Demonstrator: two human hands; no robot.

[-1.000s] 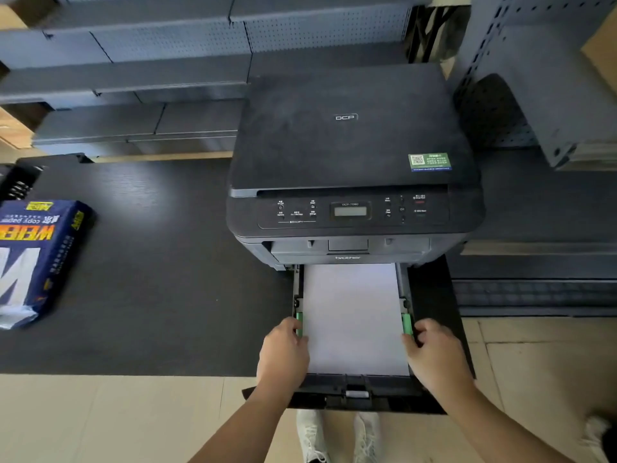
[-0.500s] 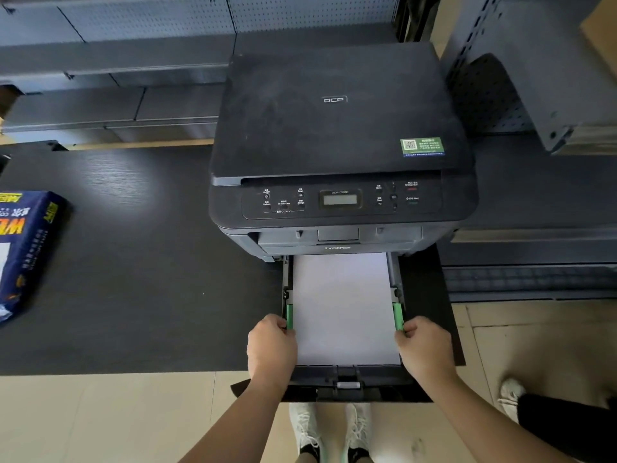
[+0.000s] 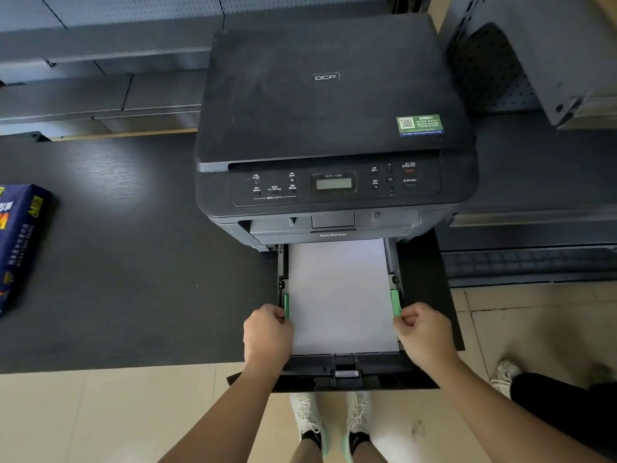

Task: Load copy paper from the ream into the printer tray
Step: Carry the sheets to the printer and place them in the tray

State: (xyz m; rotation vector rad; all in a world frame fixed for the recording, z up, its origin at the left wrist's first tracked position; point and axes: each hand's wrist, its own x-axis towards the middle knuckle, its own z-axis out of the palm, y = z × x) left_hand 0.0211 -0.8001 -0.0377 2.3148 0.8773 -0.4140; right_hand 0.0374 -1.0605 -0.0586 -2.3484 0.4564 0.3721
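Observation:
A black printer [image 3: 334,128] stands on a dark table [image 3: 133,262]. Its paper tray [image 3: 347,375] is pulled partway out over the table's front edge. A stack of white copy paper [image 3: 340,295] lies flat in the tray between two green side guides. My left hand [image 3: 267,335] grips the tray's left side at the left green guide [image 3: 286,305]. My right hand [image 3: 424,335] grips the right side at the right green guide [image 3: 396,302]. The blue ream wrapper [image 3: 20,242] lies at the table's far left, partly cut off by the frame edge.
Grey metal shelving [image 3: 100,61] runs behind the table and a grey perforated panel [image 3: 534,55] stands at the right. Below the tray I see my white shoes [image 3: 334,426] on the beige tiled floor. Another person's leg and shoe [image 3: 507,375] stand at the lower right.
The view has drifted right, so the ream wrapper sits further toward the left edge. The tray looks slightly further into the printer, with both hands staying at the green guides.

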